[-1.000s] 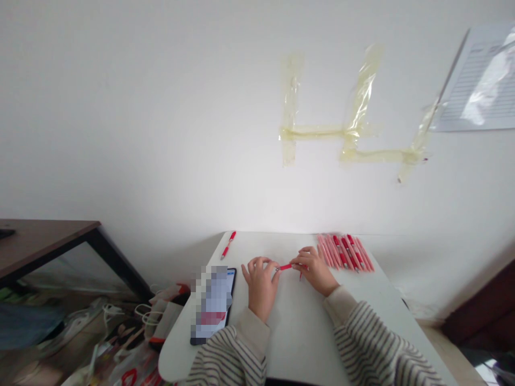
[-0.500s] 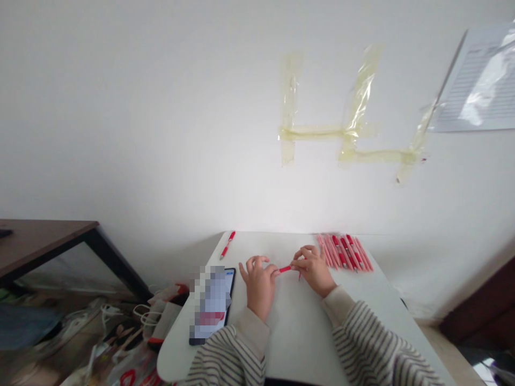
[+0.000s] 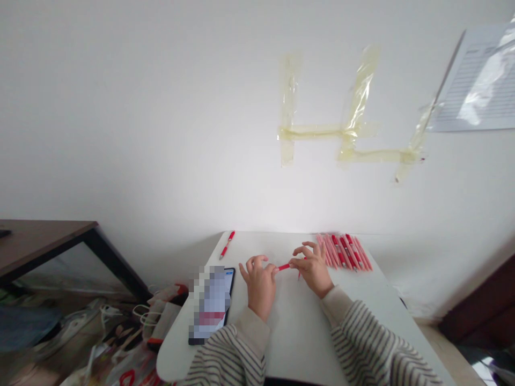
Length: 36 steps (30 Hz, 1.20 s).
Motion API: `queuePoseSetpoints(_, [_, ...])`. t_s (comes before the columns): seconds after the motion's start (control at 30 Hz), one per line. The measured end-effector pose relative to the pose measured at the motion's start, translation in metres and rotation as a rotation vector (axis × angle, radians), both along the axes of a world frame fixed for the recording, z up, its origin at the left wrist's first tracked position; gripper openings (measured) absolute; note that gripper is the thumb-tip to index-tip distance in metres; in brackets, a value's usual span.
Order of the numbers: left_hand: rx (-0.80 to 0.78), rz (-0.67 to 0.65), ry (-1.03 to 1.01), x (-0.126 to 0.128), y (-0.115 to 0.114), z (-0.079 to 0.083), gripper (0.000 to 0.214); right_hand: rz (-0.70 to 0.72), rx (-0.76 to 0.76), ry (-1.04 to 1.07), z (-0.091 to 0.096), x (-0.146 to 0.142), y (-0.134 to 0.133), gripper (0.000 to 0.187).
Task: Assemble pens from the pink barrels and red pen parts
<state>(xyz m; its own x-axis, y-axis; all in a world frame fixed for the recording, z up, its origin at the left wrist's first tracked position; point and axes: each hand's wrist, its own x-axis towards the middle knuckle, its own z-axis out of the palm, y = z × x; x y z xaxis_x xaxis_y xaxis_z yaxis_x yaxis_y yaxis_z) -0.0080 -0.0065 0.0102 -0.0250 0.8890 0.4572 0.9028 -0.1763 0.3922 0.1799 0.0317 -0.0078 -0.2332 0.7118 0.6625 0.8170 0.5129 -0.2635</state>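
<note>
Between my two hands, over the white table (image 3: 301, 338), a short red pen piece (image 3: 284, 266) lies nearly level. My left hand (image 3: 260, 289) pinches its left end between thumb and forefinger, the other fingers raised. The right end is pinched by my right hand (image 3: 317, 272), whose other fingers also stick up and hide part of it. Just under the right hand shows a thin red bit (image 3: 299, 275), mostly covered. A row of several red and pink pens (image 3: 346, 253) lies at the table's back right. One red pen (image 3: 227, 245) lies alone at the back left.
A phone (image 3: 230, 287), its screen partly blurred out, lies left of my left forearm. The wall (image 3: 161, 107) rises behind the table, with yellowed tape (image 3: 317, 131) and a paper sheet (image 3: 470, 80) on it. A brown desk (image 3: 48, 236) and floor clutter (image 3: 129, 332) are at left.
Both hands keep their pinch on the red piece. My right hand has shifted very slightly left, and its fingers have lifted a little. The pens and phone stay put.
</note>
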Motion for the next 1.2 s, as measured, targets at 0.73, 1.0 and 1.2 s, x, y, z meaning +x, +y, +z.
queuePoseSetpoints(0.73, [-0.004, -0.007, -0.077, -0.0006, 0.0022, -0.0011, 0.012, -0.009, -0.111, 0.071, -0.0025, 0.0044, 0.0029, 0.010])
queuePoseSetpoints(1.0, [0.000, -0.010, -0.060, -0.0019, 0.0030, -0.0017, 0.026, -0.012, -0.082, 0.074, -0.0046, 0.0064, 0.0044, 0.012])
queuePoseSetpoints(1.2, [0.010, -0.020, -0.039, -0.0011, 0.0012, 0.0006, 0.016, -0.027, -0.085, 0.052, -0.0030, 0.0055, 0.0031, 0.013])
